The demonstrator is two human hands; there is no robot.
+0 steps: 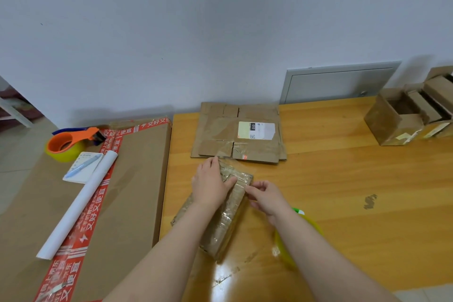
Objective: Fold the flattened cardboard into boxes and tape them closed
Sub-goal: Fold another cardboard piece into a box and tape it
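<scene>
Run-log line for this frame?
step: taping box | left hand: presses box top | right hand: pinches tape at box edge | flat cardboard: behind

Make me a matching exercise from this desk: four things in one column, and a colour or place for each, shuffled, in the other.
Things:
1 tape dispenser
2 paper roll
3 flattened cardboard
4 small box

Descriptions:
A under the left hand
B orange, far left
C white, lying slantwise
D labelled, by the wall

Pairs: 1-B, 2-C, 3-D, 4-A
</scene>
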